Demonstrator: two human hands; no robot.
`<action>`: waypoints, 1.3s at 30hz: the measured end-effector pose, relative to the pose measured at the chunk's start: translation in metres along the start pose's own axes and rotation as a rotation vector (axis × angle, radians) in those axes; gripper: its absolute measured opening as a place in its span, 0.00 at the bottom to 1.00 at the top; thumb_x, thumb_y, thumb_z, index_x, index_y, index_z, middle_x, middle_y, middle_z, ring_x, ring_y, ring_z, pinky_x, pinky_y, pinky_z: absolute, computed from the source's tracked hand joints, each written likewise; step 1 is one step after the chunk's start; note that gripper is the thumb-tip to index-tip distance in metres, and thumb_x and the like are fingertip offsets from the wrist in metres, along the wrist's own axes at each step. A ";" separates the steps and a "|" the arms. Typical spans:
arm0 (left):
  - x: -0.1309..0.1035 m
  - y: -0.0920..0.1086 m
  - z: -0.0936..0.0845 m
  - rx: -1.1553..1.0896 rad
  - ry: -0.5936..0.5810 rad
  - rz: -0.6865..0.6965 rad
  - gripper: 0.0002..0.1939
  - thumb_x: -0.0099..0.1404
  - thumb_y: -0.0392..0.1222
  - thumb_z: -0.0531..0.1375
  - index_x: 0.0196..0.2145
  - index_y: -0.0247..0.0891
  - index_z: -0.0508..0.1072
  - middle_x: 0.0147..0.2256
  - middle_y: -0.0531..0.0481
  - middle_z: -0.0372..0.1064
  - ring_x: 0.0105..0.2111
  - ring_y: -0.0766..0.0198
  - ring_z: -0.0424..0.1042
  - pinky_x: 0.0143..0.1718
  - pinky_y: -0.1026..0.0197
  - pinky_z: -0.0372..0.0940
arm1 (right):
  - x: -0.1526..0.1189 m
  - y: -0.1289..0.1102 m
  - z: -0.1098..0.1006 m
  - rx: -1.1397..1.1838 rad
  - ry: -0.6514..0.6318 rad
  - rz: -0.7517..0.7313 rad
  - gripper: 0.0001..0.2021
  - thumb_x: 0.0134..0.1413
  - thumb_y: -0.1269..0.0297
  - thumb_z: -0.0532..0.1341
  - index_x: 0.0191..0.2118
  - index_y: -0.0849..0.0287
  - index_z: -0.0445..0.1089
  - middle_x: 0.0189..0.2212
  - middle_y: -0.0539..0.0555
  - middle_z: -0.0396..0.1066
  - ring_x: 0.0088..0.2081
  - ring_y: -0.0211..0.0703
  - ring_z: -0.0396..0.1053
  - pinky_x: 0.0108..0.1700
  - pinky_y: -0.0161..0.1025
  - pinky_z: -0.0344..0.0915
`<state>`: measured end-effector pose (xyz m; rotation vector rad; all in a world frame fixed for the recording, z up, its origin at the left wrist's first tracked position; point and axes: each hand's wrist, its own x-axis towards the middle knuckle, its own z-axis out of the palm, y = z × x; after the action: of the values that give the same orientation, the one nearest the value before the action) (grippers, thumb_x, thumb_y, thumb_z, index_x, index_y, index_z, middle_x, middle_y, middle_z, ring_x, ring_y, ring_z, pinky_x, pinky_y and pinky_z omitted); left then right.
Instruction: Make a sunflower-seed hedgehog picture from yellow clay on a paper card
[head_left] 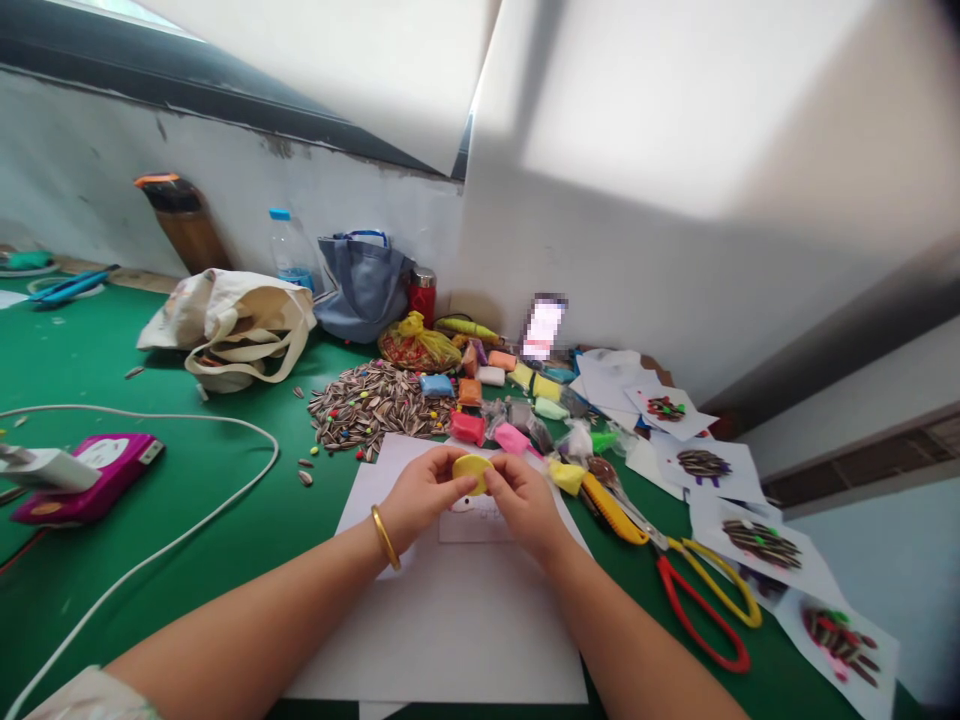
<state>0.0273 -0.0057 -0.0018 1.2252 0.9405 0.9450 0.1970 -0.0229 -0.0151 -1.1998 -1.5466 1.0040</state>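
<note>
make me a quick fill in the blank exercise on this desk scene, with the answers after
1. The left hand and right hand hold a flat disc whose colour is ____.
2. The bangle is worn on the ____ wrist.
3. One handle of the scissors is yellow and the other is ____.
4. The cap on the plastic bottle is coloured ____.

Missing words: yellow; left; red; blue.

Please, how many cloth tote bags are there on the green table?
2: the cream tote bag, slumped in front of the plastic bottle, and the blue tote bag on its right. No others show.
</note>
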 end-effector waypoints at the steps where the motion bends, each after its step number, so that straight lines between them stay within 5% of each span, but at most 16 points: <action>1: 0.000 0.000 0.000 0.011 -0.010 -0.009 0.20 0.53 0.51 0.67 0.37 0.34 0.72 0.31 0.50 0.70 0.30 0.65 0.68 0.29 0.64 0.63 | 0.000 -0.001 0.000 -0.003 0.002 0.001 0.13 0.58 0.54 0.57 0.34 0.59 0.68 0.27 0.50 0.67 0.29 0.39 0.64 0.31 0.35 0.62; 6: -0.001 0.000 -0.001 0.060 0.006 -0.039 0.21 0.51 0.56 0.67 0.29 0.33 0.71 0.25 0.52 0.67 0.25 0.66 0.65 0.27 0.64 0.61 | -0.001 -0.001 0.001 0.014 -0.023 0.013 0.12 0.58 0.55 0.57 0.35 0.59 0.68 0.28 0.50 0.67 0.29 0.39 0.64 0.31 0.35 0.61; 39: 0.000 0.001 0.000 0.029 0.060 0.040 0.18 0.52 0.52 0.66 0.32 0.34 0.73 0.30 0.50 0.71 0.30 0.64 0.69 0.32 0.63 0.66 | -0.001 -0.013 0.002 -0.126 -0.089 0.017 0.06 0.51 0.63 0.58 0.31 0.59 0.67 0.24 0.47 0.64 0.27 0.36 0.60 0.29 0.33 0.57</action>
<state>0.0271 -0.0056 -0.0007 1.2503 0.9828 1.0074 0.1916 -0.0262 -0.0035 -1.2718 -1.6932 0.9951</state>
